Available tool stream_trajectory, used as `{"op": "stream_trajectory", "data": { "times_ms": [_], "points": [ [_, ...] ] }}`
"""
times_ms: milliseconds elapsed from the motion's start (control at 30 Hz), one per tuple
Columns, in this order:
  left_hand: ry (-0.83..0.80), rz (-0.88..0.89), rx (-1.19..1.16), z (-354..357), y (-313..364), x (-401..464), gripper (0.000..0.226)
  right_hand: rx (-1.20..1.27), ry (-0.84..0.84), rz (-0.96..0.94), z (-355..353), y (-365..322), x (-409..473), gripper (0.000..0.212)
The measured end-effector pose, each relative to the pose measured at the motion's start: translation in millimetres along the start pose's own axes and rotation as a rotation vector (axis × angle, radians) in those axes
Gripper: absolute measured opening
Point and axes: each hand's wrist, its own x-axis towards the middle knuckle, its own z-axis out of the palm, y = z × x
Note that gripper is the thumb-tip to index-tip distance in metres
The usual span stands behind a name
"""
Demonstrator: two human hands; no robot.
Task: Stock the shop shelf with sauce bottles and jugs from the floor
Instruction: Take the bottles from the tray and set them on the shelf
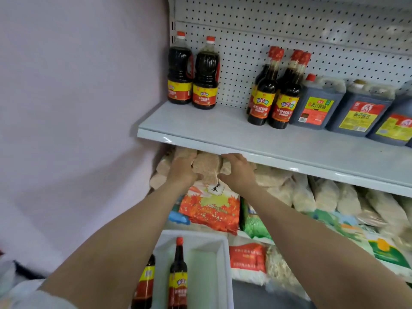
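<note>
Fingers of the left hand (181,169) and of the right hand (237,169) are curled round opposite sides of a pale, grainy plastic bag (206,167) at frame centre, just under the front lip of the grey metal shelf (223,132); neither hand holds a bottle. The task's nearest items lie directly below the forearms, at lower centre: a slim dark glass sauce bottle with a red cap and yellow-red label (178,275) stands upright in a white plastic crate (219,253), long axis vertical, cap toward the hands. A second dark bottle with a yellow-red label (145,284) stands just left of the crate wall; whether it is inside or outside cannot be told. Both lie well below the fingers, slightly nearer the left arm. A reach would likely need the bag released first, then a downward move to the neck.

The crate shows only the one bottle; the rest of its visible floor is bare.

On the shelf, upper centre, two tall dark jugs with red handles (192,72) stand side by side at the left end. A gap separates them from a cluster of slim red-capped sauce bottles (276,88) at centre right. Square dark-blue canisters with yellow labels (341,103) follow to the right edge. That gap is probably where further stock belongs.

Below, the lower shelf holds more pale bags and an orange leaf-printed sack (209,208).
</note>
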Motion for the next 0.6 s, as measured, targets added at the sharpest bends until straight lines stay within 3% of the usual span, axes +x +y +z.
{"op": "stream_trajectory", "data": {
  "times_ms": [233, 400, 600],
  "points": [
    [-0.093, -0.125, 0.043, 20.2, -62.1, -28.9, 0.083, 0.021, -0.175, 0.082, 52.5, 0.7, -30.4, 0.070],
    [-0.137, -0.187, 0.021, 43.0, -96.1, -42.0, 0.066, -0.004, -0.314, 0.138, 94.1, 15.0, -38.1, 0.073],
    [-0.216, -0.325, 0.067, 91.4, -139.9, -42.3, 0.080, -0.002, -0.476, 0.191, 148.6, 45.4, -36.4, 0.074]
  ]
}}
